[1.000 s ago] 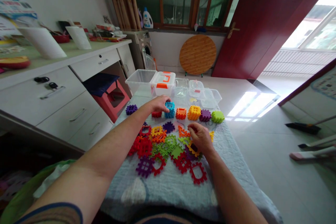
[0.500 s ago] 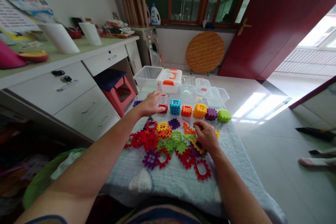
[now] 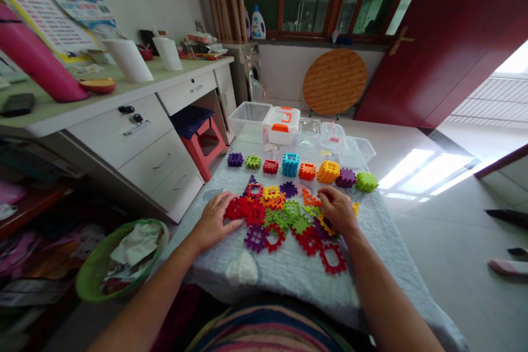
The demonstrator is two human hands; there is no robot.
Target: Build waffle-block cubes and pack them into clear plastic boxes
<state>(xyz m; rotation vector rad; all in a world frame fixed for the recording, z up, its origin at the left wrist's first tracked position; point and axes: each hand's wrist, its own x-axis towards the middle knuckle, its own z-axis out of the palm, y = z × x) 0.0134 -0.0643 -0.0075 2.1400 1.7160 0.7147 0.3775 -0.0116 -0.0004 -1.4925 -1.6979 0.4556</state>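
Back from the stacks, the left hand spreads beside red pieces. Whether the right hand pinches anything, I can't tell.

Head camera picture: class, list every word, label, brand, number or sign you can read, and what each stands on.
No text is readable.
Yellow-edged wall poster: printed lines, too blurred.
Blue-and-white rounded card: print, too blurred.
White bottle by the window: label too small.
Coloured plastic pieces: no lettering seen.
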